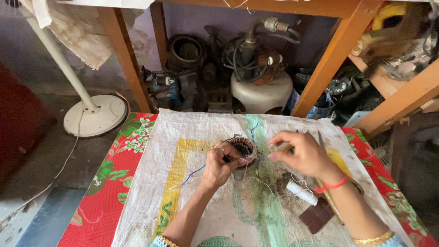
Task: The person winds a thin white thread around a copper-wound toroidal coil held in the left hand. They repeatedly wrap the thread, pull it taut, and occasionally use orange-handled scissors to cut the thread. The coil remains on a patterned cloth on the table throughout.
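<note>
Nearest the person, toward the near edge of the woven sack cloth (151, 183) that covers the table, lie one dark brown flat piece (317, 216) and one white spool of thread (302, 192), both right of centre. A little further in, the left hand (220, 168) is closed around the near side of the one motor stator (241, 148), which sits about mid-cloth with its copper windings up. The right hand (302, 154) hovers just beside it, fingers pinched on something thin, most likely a strand of thread or wire; what exactly it grips is too small to tell. One blue wire (194, 173) trails from the stator toward the left edge, and a second blue lead (254, 128) runs to the far side.

As a judgement, the winding work is well along: the coils look seated in the core, and what is left appears to be tying and tidying the leads, since loose white strands lie around the stator.

Beyond the far edge, under a wooden bench (334, 59), stand one cream pump body (263, 93) and a heap of dark motor parts. One white fan base (95, 114) stands on the floor to the far left.
</note>
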